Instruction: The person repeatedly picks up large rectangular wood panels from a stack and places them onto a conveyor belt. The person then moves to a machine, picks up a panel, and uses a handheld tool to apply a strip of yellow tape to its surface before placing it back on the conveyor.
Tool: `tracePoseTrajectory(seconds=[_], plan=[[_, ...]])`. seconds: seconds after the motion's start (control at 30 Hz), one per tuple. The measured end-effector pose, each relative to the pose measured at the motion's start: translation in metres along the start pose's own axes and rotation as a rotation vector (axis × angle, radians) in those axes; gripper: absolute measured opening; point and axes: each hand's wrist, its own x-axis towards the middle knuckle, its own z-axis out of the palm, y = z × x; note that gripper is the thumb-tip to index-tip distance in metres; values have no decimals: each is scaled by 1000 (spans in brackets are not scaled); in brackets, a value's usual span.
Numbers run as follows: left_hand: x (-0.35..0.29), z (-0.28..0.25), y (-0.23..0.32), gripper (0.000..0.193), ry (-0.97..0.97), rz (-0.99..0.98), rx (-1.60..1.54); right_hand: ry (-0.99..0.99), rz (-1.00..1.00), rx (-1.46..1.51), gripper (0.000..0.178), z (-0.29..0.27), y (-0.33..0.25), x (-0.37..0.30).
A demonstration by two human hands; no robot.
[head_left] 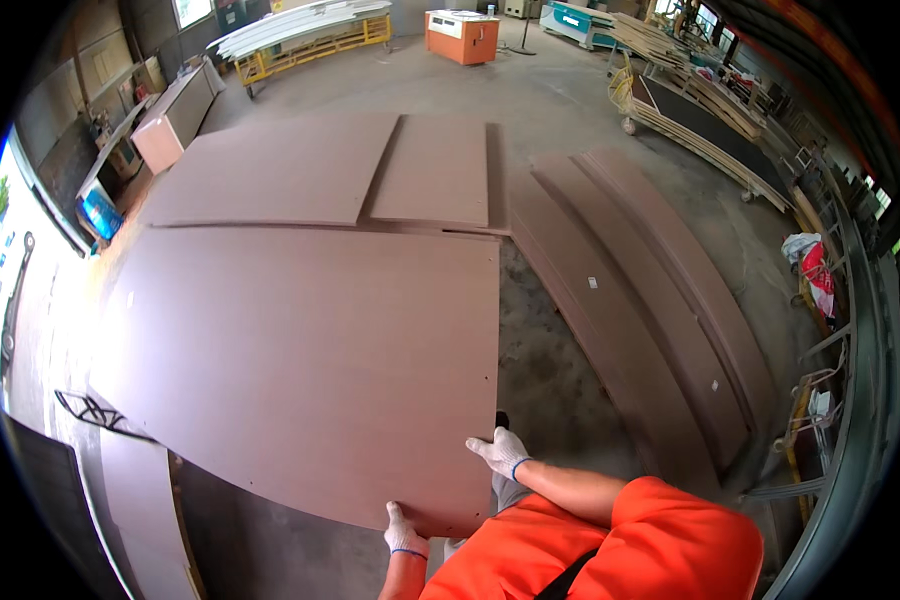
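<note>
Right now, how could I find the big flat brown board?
Find the bright orange shirt at the bottom. Above it, to the left, is the big flat brown board, the only board held by a white-gloved left hand and right hand.

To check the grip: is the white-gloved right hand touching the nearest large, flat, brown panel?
Touching. The head view shows the white-gloved right hand at the right edge of the large flat brown panel, thumb lying on its upper face.
</note>
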Motion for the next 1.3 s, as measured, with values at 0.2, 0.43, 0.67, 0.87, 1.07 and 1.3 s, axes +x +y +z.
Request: tracePoseTrajectory(seconds=[0.2,0.43,0.67,0.87,1.07,1.3], plan=[[-88,0,49,78,230,-95,179,-178,184,382,66,14,-52,-13],[17,133,52,84,94,-185,221,56,257,215,66,-62,-67,168],[82,174,168,80,415,218,314,-26,156,468,62,-107,-51,329],[112,230,198,68,122,209,40,24,178,370,58,-137,-32,452],[134,300,191,65,115,75,-37,108,259,120,57,-176,-54,508],[155,353,197,64,137,36,-110,92,328,10,60,-195,-70,568]])
